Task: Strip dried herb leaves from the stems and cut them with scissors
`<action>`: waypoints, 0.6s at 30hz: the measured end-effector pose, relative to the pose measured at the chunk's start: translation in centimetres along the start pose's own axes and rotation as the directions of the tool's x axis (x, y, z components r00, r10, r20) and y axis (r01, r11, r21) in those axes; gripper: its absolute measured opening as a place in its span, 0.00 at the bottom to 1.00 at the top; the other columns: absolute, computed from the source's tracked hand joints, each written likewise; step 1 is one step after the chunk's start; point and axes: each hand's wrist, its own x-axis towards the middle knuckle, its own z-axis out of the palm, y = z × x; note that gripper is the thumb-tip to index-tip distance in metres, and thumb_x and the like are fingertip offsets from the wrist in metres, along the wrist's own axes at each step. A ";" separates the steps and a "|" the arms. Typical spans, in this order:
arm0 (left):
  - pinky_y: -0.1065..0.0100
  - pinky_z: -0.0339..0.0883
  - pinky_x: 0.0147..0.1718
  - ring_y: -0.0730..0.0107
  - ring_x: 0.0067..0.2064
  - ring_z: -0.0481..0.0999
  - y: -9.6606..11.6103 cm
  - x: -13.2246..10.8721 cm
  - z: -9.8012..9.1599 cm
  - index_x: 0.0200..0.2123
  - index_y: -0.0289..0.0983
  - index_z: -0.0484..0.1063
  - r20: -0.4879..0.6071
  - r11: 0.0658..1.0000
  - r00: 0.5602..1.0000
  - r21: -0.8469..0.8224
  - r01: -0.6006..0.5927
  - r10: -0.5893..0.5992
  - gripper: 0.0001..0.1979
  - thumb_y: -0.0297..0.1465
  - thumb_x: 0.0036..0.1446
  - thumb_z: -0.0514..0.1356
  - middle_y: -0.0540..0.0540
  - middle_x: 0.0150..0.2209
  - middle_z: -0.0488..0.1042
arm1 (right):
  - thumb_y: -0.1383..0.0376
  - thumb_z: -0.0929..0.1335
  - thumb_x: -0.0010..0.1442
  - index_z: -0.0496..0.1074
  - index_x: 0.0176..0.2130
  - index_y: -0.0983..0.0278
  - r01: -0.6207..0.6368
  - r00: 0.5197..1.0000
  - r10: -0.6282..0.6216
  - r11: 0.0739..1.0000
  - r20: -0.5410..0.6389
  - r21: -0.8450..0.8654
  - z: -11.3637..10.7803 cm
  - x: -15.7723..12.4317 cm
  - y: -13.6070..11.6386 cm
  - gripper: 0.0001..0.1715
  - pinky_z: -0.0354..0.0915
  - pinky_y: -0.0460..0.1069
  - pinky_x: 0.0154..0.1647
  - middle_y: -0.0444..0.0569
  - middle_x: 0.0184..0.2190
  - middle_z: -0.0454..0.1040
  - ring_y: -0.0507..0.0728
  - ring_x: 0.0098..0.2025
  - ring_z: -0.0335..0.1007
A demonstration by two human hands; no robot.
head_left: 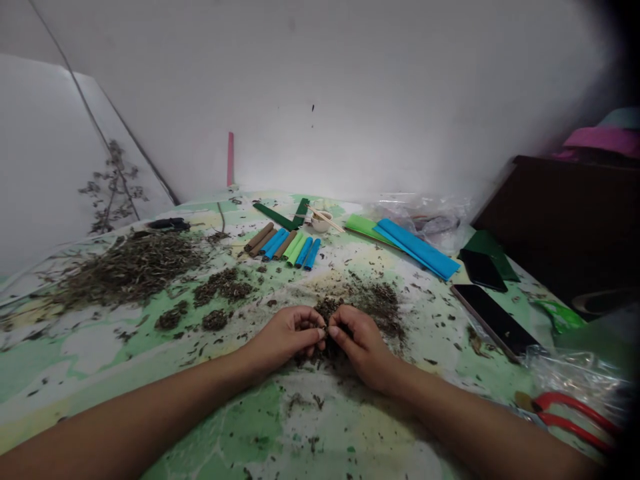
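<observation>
My left hand point(299, 331) and my right hand point(358, 341) meet over a small heap of dried crumbled leaves point(329, 306). Thumb and fingers are pinched together on both, tip to tip, around a bit of dried leaf too small to make out fully. More dark leaf crumbs point(384, 307) spread to the right of my right hand. Left of my left hand lie several small clumps of dried leaves point(223, 285). Beyond the hands is a row of rolled tubes point(284, 245) in brown, blue and light green.
A large pile of dried stems and leaves point(135, 267) covers the left side. Behind the tubes are a small bowl point(321, 221) with sticks across it and a dark green strip point(275, 214). Blue folded paper point(417, 248), phones point(493, 319) and red-handled scissors point(575, 407) lie right.
</observation>
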 end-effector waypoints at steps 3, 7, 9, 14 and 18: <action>0.76 0.54 0.17 0.80 0.18 0.63 0.1 0.0 0.1 0.29 0.34 0.66 -0.017 1.000 1.000 0.028 0.006 -0.006 0.08 0.31 0.44 0.60 0.52 0.19 0.71 | 0.62 0.59 0.61 0.61 0.27 0.63 0.005 0.998 -0.004 1.000 -0.060 0.020 0.0 0.0 0.2 0.12 0.54 0.47 0.30 0.43 0.25 0.62 0.53 0.29 0.58; 0.76 0.55 0.17 0.79 0.19 0.63 -0.1 0.2 0.0 0.30 0.35 0.66 -0.027 1.000 1.000 0.029 -0.006 0.007 0.09 0.32 0.45 0.60 0.52 0.21 0.71 | 0.61 0.58 0.63 0.58 0.24 0.62 -0.059 0.990 0.065 0.997 -0.126 0.048 0.0 0.1 0.3 0.17 0.53 0.47 0.29 0.42 0.22 0.59 0.52 0.27 0.56; 0.75 0.55 0.18 0.79 0.19 0.64 -0.2 0.2 0.0 0.31 0.34 0.66 -0.024 0.999 1.000 0.035 -0.007 0.008 0.10 0.33 0.45 0.61 0.51 0.22 0.71 | 0.60 0.59 0.62 0.61 0.25 0.63 -0.063 0.993 0.067 0.997 -0.092 0.044 0.0 0.1 0.2 0.15 0.54 0.47 0.30 0.43 0.24 0.62 0.52 0.28 0.58; 0.74 0.56 0.19 0.78 0.20 0.65 -0.1 0.1 0.0 0.29 0.35 0.67 0.000 0.999 0.999 0.041 -0.033 0.033 0.10 0.33 0.45 0.62 0.51 0.23 0.71 | 0.63 0.63 0.59 0.65 0.28 0.64 -0.028 0.999 0.029 1.000 -0.022 0.010 0.1 0.1 -0.3 0.09 0.56 0.47 0.31 0.44 0.26 0.66 0.52 0.30 0.61; 0.74 0.57 0.20 0.77 0.21 0.66 -0.1 0.0 0.1 0.28 0.35 0.67 0.004 0.999 1.000 0.033 -0.025 0.025 0.08 0.32 0.44 0.61 0.50 0.23 0.72 | 0.64 0.61 0.60 0.63 0.27 0.63 -0.031 0.999 0.031 1.000 -0.018 0.004 0.2 0.2 -0.2 0.10 0.55 0.47 0.31 0.44 0.25 0.65 0.53 0.30 0.60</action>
